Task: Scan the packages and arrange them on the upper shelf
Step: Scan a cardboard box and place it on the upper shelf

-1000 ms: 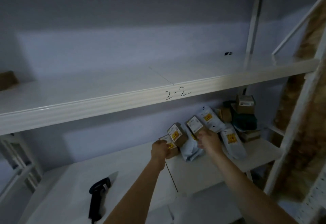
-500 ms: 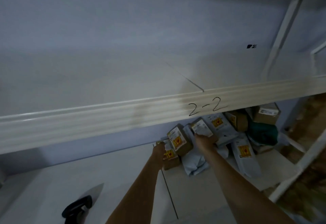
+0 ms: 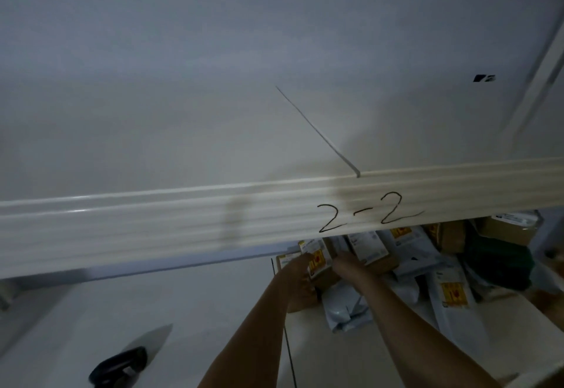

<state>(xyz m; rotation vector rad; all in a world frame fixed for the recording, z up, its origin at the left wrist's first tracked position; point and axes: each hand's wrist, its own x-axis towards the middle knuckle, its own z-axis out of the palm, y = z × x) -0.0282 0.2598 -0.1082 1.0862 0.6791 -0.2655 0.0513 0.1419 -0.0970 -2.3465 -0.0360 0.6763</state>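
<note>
The upper shelf [image 3: 183,131] fills the top half of the view, its front lip marked "2-2" [image 3: 369,212]. Below it, on the lower shelf [image 3: 152,302], lies a pile of packages. My left hand [image 3: 297,277] grips a small brown box with a yellow label [image 3: 319,261]. My right hand [image 3: 351,265] holds another brown box with a white label [image 3: 370,248]. Grey mailer bags [image 3: 451,296] with yellow stickers lie to the right. A black handheld scanner [image 3: 120,366] rests at the lower left.
More brown boxes [image 3: 512,226] and a dark green bag [image 3: 500,259] sit at the back right of the lower shelf. A white upright post [image 3: 537,79] rises at the far right. A seam [image 3: 317,131] crosses the upper shelf.
The view has tilted up and moved closer, so the upper shelf fills more of it. Both hands have closed in on the two brown boxes and come nearer together.
</note>
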